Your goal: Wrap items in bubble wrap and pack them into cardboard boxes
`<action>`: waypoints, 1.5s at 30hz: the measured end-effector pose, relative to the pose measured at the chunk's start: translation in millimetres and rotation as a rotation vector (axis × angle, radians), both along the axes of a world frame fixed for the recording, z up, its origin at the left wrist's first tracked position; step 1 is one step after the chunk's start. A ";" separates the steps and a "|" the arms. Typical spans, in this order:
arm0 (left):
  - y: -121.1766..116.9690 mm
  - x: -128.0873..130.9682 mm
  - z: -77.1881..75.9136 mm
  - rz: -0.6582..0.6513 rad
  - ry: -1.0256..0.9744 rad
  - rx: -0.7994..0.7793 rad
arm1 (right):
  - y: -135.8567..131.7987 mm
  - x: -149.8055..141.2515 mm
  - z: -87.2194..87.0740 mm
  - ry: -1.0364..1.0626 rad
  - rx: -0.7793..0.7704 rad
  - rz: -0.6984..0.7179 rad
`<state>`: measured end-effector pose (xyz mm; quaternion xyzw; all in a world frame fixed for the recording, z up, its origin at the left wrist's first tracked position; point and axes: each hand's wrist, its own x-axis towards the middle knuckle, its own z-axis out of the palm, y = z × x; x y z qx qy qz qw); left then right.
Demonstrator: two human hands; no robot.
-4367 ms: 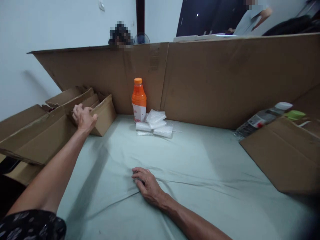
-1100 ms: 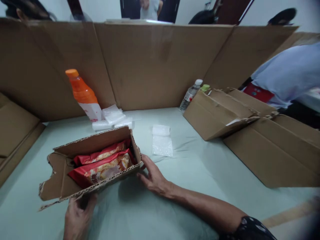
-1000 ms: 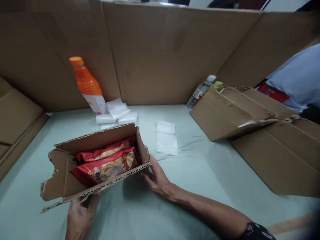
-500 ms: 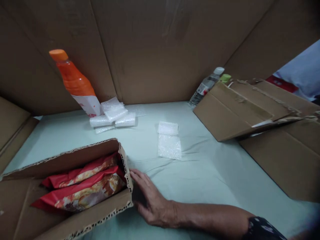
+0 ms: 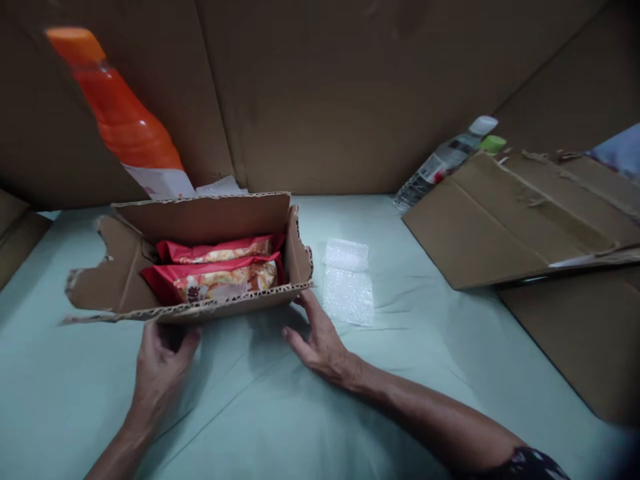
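Observation:
An open cardboard box point(image 5: 200, 219) stands at left of centre, its flaps up. Inside lie two red snack bags point(image 5: 227, 283) with food pictures on them. My left hand point(image 5: 163, 360) grips the box from below its near left side; the fingertips are partly hidden under it. At the near right corner, my right hand point(image 5: 320, 340) has its fingers against the box, with the thumb held apart from them. Just right of the box lies a partly folded strip of bubble wrap point(image 5: 349, 283) on the pale green cloth.
Behind the box, a large bottle of orange drink point(image 5: 133, 133) leans at the back left, with more bubble wrap point(image 5: 220, 187) beside it. A clear bottle point(image 5: 443, 163) and a green cap point(image 5: 493, 145) show behind flattened cardboard point(image 5: 520, 220) at right. Tall cardboard walls point(image 5: 350, 100) enclose the back.
The box has moved away from me and to the right, now hiding most of the rolled bubble wrap. My left hand has come into view; my right hand moved along with the box.

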<state>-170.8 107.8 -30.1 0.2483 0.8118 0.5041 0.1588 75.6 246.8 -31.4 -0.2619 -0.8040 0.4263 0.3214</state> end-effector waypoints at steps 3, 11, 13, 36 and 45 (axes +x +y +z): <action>20.0 -3.3 16.9 -0.041 0.009 -0.030 | 14.5 -11.5 7.6 -0.005 -0.069 0.016; 4.7 -8.7 1.0 -0.003 -0.005 -0.035 | 37.6 24.0 39.2 -0.183 0.100 -0.007; -17.7 2.9 -2.0 -0.043 -0.050 0.057 | 43.9 46.6 43.4 -0.280 0.257 -0.083; -37.8 164.7 48.1 -0.526 -0.245 0.076 | -50.4 56.7 91.6 -0.304 0.529 0.007; -147.6 147.3 35.3 -0.342 -0.619 -0.086 | -24.6 19.0 80.4 -0.398 0.187 0.046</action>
